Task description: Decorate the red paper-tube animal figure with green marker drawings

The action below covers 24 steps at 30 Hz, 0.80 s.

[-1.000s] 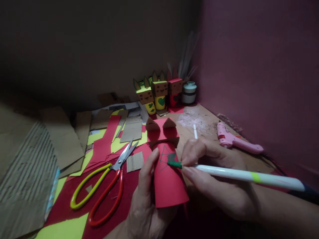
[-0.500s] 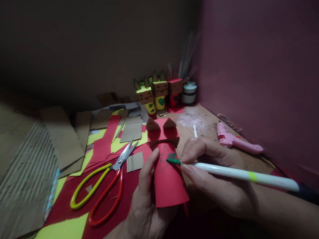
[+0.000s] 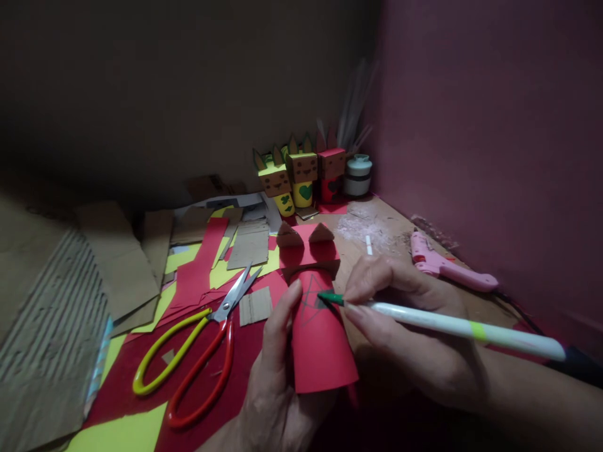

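The left hand (image 3: 271, 395) grips a smooth, red paper tube (image 3: 324, 355) near the scissors (image 3: 226, 306) — one handle yellow, one red. The right hand (image 3: 419, 358) pinches a slim white marker (image 3: 443, 321), green tip on the tube's outlined star. Around: ridged cardboard (image 3: 42, 339), wooden tabletop (image 3: 348, 251), purplish wall (image 3: 490, 144).

Scissors (image 3: 226, 307) and glue gun (image 3: 439, 266) show a craft corner.

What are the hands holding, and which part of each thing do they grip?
The left hand holds the red paper figure by its tube-shaped body; the right hand pinches the white marker just behind its green tip.
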{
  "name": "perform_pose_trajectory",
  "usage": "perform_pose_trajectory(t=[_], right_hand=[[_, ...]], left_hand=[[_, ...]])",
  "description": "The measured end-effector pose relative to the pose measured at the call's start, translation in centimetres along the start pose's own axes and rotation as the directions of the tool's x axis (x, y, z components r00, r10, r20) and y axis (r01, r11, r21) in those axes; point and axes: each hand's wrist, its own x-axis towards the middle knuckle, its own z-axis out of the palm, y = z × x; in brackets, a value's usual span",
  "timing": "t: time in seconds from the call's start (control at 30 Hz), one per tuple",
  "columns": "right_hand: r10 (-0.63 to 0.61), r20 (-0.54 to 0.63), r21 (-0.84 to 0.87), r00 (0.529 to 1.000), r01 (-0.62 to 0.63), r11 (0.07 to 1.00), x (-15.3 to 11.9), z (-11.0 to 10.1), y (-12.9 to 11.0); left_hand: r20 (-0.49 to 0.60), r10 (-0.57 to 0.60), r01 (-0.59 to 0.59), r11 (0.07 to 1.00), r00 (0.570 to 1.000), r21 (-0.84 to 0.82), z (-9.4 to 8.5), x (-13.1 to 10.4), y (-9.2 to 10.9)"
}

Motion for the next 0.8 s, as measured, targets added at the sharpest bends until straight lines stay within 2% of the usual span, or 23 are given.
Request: perform_pose_trajectory(t=[0.23,0.4,0.57,0.8], right_hand=[[-0.016,0.051,-0.001,0.999,0.016,1.000,-0.08,0.18,0.11],[-0.014,-0.017,-0.041,1.000,0.013,0.999,-0.11,0.17,-0.05],[-0.030,0.009,-0.014,1.000,0.030,0.999,-0.19,0.23,-0.07],[-0.037,-0.095,-0.027,0.995,0.035,0.999,0.09,0.04,-0.19]], left_hand=[[0.021,0.030,-0.030,1.000,0.999,-0.004,-0.10,0.05,0.01],[0.023,0.005,-0.005,1.000,1.000,-0.012,-0.26,0.12,0.21],[0.049,0.007,-0.005,0.999,0.999,-0.035,-0.36,0.22,0.07],[0.027,0.011,-0.011,1.000,1.000,-0.010,-0.33,0.14,0.04]])
